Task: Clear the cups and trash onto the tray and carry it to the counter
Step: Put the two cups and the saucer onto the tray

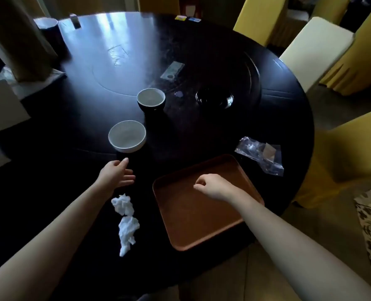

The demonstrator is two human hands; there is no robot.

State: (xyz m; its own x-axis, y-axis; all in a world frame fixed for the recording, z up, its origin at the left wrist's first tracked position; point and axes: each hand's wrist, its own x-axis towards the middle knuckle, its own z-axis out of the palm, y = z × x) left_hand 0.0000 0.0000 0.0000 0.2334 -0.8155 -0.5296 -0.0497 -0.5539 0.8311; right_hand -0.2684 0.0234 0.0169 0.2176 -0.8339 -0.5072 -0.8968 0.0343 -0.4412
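A brown tray [193, 222] lies at the near edge of a round black table [202, 61]. My right hand [212, 186] hovers over the tray's far part, fingers curled, nothing visible in it. My left hand [118, 173] is open just below a dark cup with a white inside [127, 135]; its fingertips reach the cup's base. A second such cup [151, 98] stands farther back. Two crumpled white tissues [123, 204] [128, 232] lie left of the tray. A clear plastic wrapper [260, 156] rests right of the tray.
A third cup [47, 26] stands at the far left edge. A dark glass ashtray [215, 98] and a flat clear packet [172, 70] sit mid-table. Small coloured packets [187, 18] lie at the far edge. Yellow and cream covered chairs [317, 48] ring the right side.
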